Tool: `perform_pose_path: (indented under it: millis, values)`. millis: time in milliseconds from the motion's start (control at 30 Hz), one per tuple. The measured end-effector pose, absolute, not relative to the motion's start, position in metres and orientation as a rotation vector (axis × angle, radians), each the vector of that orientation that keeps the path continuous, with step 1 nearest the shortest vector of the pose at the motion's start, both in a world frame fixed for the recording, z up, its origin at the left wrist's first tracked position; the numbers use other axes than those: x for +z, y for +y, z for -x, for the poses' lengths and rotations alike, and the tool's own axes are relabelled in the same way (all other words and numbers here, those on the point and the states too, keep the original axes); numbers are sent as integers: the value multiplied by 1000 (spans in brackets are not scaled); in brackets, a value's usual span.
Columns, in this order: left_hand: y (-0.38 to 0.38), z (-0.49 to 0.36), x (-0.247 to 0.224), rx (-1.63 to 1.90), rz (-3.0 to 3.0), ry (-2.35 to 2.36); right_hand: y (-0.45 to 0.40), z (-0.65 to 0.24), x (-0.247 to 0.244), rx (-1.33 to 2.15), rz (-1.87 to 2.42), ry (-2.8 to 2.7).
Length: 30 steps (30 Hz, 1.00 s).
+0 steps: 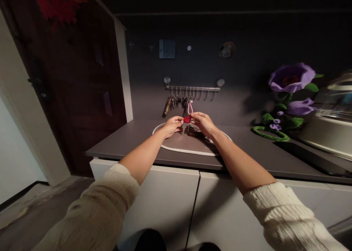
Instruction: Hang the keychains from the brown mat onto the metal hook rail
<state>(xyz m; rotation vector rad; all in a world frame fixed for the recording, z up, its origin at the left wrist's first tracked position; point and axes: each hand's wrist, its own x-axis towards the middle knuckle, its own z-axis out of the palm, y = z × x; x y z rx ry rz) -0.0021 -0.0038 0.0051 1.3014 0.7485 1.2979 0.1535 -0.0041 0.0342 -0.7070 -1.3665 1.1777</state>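
Pinching a red charm (pixel 187 120) from both sides, the left hand (pixel 173 125) and right hand (pixel 202 122) hold it over a brown mat (pixel 176 144)! A key (pixel 184 127) dangles just below, a pink strap (pixel 190 108) just above. Beyond, keys (pixel 173 103) hang from a hook rack (pixel 194 88) on the far wall; purple flowers (pixel 293 78) stand right, a dark door (pixel 85 86) left.

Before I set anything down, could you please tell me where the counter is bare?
The counter is bare left of the mat, toward the door, and between the mat and flowers. It is crowded over the mat, where the left hand and right hand meet at the red charm, and by the dome.
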Motion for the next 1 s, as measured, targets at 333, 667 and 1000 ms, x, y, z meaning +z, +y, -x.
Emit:
perform_pose_path:
  millis: [333, 667, 1000]
  values:
    - [-5, 1, 4, 1214, -1358, 697, -4, -154, 34, 1404, 523, -1298]
    - [-13, -1, 10, 1212, -1334, 727, -11, -156, 36, 1452, 498, -1154]
    - [-10, -2, 6, 1230, -1341, 729, -1, -159, 32, 1350, 494, -1168]
